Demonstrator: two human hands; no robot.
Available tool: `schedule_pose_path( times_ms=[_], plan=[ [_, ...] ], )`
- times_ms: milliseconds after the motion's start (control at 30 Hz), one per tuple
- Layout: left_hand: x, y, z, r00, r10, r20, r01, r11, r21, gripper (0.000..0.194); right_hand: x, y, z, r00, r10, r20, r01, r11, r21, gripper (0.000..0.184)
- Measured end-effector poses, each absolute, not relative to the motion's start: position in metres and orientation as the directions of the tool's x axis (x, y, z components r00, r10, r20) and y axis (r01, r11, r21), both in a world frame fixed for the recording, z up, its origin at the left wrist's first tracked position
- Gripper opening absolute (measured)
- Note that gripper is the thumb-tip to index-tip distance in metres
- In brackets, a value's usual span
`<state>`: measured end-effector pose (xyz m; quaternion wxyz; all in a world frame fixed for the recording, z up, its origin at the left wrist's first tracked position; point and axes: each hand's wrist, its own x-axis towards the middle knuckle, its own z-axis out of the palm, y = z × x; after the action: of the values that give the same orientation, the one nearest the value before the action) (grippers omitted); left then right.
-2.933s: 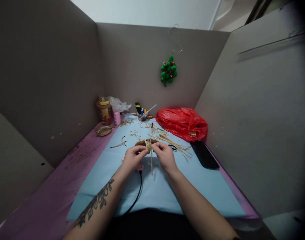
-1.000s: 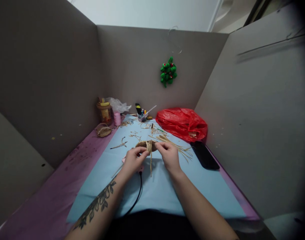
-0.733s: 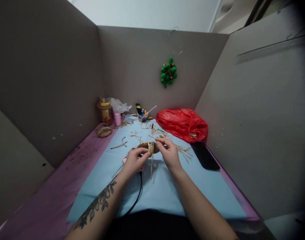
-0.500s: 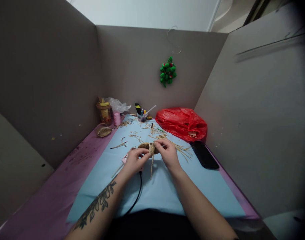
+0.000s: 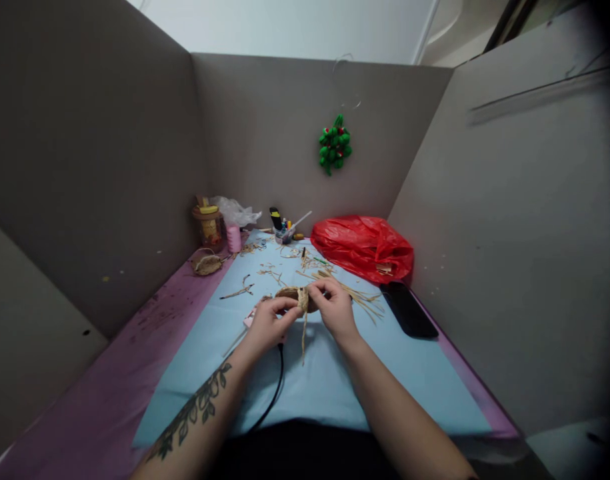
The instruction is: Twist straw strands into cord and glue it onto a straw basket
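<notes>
Between my hands is a small woven straw piece, brown and rounded, with a paler braided band across its front. A thin straw strand hangs down from the band. My left hand pinches the band's lower left edge between thumb and fingers. My right hand grips the piece at its right side, thumb and forefinger together near the band's top. The fingers cover much of the piece's right part. Partly under my left hand lies a pink device with a black cable.
Loose straw strips and scraps lie beyond my hands on the blue sheet. A red plastic bag and a black phone-like slab are at right. A second woven piece, a jar and a pink thread spool stand left.
The woven piece has shifted slightly right and down. My right hand opened a little, moved off the band, then closed back near it. My left hand keeps its pinch.
</notes>
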<state>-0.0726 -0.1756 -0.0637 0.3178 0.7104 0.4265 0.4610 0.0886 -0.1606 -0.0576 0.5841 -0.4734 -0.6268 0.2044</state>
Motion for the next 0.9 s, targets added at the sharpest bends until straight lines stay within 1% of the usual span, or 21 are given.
schedule_pose_path(
  times_ms=[67,133,233,333,400,467,567,667,900],
  plan=[
    [-0.072,-0.176,-0.063,0.205,0.916,0.346,0.287,-0.394,0.873,0.023,0.088,-0.161,-0.057,0.132,0.836,0.533,0.346,0.465,-0.815,0.018],
    [-0.072,-0.176,-0.063,0.199,0.94,0.278,0.25,-0.323,0.913,0.026,0.088,-0.162,-0.056,0.145,0.842,0.52,0.325,0.456,-0.829,0.017],
    [-0.073,-0.174,-0.064,0.183,0.96,0.213,0.194,-0.248,0.949,0.03,0.087,-0.166,-0.055,0.213,0.814,0.541,0.323,0.464,-0.825,0.02],
    [-0.075,-0.171,-0.066,0.162,0.959,0.231,0.146,-0.255,0.956,0.031,0.085,-0.172,-0.054,0.247,0.786,0.567,0.36,0.469,-0.806,0.016],
    [-0.075,-0.169,-0.068,0.162,0.957,0.242,0.118,-0.262,0.958,0.031,0.083,-0.176,-0.053,0.218,0.82,0.529,0.344,0.442,-0.828,0.017],
    [-0.076,-0.168,-0.069,0.16,0.955,0.249,0.109,-0.268,0.957,0.031,0.081,-0.179,-0.053,0.185,0.87,0.457,0.301,0.393,-0.869,0.017],
    [-0.076,-0.169,-0.067,0.153,0.952,0.264,0.14,-0.285,0.948,0.029,0.078,-0.18,-0.052,0.166,0.91,0.379,0.281,0.325,-0.903,0.019],
    [-0.075,-0.171,-0.065,0.151,0.952,0.266,0.18,-0.291,0.94,0.029,0.078,-0.18,-0.051,0.152,0.927,0.343,0.281,0.293,-0.914,0.02],
    [-0.075,-0.172,-0.065,0.154,0.948,0.28,0.205,-0.308,0.929,0.027,0.078,-0.179,-0.05,0.108,0.952,0.285,0.2,0.26,-0.945,0.02]
  ],
)
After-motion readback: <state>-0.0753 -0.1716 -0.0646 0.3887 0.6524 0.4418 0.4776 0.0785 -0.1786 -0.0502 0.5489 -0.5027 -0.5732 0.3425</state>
